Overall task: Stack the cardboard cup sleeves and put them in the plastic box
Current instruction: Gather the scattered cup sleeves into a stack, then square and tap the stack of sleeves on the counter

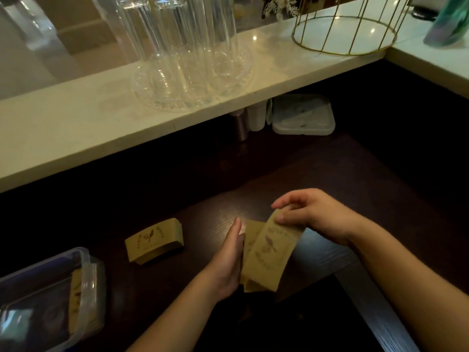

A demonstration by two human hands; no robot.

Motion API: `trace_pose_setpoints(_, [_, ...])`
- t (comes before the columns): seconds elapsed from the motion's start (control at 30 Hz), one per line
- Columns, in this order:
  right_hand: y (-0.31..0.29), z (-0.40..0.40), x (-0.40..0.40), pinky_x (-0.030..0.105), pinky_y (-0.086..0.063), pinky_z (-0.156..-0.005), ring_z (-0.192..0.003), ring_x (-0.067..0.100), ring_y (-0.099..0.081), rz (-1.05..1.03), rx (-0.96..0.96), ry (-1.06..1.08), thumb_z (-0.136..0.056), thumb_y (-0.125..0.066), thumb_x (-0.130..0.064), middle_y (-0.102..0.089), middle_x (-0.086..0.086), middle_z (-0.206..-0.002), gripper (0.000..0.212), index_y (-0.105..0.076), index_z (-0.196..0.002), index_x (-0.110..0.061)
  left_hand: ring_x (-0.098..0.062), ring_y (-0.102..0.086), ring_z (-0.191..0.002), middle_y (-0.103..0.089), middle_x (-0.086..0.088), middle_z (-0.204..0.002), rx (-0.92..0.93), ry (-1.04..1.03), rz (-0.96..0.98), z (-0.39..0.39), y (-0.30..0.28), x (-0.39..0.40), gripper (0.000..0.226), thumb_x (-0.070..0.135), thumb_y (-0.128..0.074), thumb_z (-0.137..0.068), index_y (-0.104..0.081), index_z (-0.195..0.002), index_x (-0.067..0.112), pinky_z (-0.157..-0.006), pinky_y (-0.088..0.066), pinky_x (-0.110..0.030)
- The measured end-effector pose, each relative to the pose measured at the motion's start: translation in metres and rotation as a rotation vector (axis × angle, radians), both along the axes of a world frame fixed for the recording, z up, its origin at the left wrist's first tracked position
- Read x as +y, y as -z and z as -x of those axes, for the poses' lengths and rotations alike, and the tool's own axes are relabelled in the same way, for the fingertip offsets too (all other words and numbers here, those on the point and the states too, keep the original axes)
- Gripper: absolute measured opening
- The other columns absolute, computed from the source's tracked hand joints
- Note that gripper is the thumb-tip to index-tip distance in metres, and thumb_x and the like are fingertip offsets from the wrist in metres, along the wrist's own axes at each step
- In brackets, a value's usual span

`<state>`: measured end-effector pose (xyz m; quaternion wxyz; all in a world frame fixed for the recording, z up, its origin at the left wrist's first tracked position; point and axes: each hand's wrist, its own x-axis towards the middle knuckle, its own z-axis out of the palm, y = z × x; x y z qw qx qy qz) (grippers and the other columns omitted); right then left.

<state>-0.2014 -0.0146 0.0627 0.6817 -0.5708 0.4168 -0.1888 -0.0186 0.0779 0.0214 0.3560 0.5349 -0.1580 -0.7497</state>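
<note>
A bundle of brown cardboard cup sleeves [266, 260] with a printed bird stands between my two hands over the dark table. My left hand [229, 260] presses flat against its left side. My right hand [312, 212] pinches its top edge. A second stack of sleeves [154, 241] lies flat on the table to the left, apart from both hands. The clear plastic box [38, 278] sits at the lower left, with some sleeves [77, 298] upright against its right wall.
A pale counter ledge [76, 128] overhangs the back of the dark table, carrying a glass tray of tall glasses [193, 72] and a gold wire basket [345, 29]. Under it stand a plastic lid [303, 115], a white container [256, 118] and a metal shaker [239, 125].
</note>
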Motion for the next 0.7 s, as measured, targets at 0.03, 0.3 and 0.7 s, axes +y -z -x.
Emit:
trace_pose_setpoints(0.03, [-0.001,-0.007,0.001,0.015,-0.050,-0.060,-0.071,0.009,-0.066,0.050,0.069,-0.043,-0.076,-0.076,-0.009,-0.071,-0.003,-0.074,0.022,-0.072,-0.096,-0.014,-0.019,-0.069,-0.098,-0.077,-0.004,-0.100,0.012,0.014,0.002,0.001,0.000,0.000,0.068,0.067,-0.020,-0.089,-0.079,-0.085,0.033,-0.083,-0.053,-0.033])
trace_pose_setpoints(0.3, [0.019,-0.042,0.016,0.013,-0.043,-0.065,-0.073,-0.002,-0.058,0.484,0.484,-0.198,-0.077,-0.075,-0.029,-0.058,-0.015,-0.082,0.029,-0.072,-0.105,-0.023,-0.028,-0.068,-0.073,-0.069,-0.016,-0.091,0.013,0.131,0.144,0.000,0.002,0.019,0.029,-0.003,-0.055,-0.086,-0.058,-0.111,0.011,-0.068,-0.057,-0.035])
trace_pose_setpoints(0.7, [0.050,-0.088,0.035,0.021,-0.049,-0.060,-0.071,0.003,-0.060,0.038,0.096,-0.357,-0.076,-0.073,-0.004,-0.062,-0.008,-0.085,0.028,-0.065,-0.092,-0.026,-0.014,-0.065,-0.099,-0.067,-0.001,-0.110,-0.478,0.240,0.223,-0.073,0.008,0.057,0.049,0.016,-0.074,-0.073,-0.057,-0.114,0.036,-0.082,-0.054,-0.028])
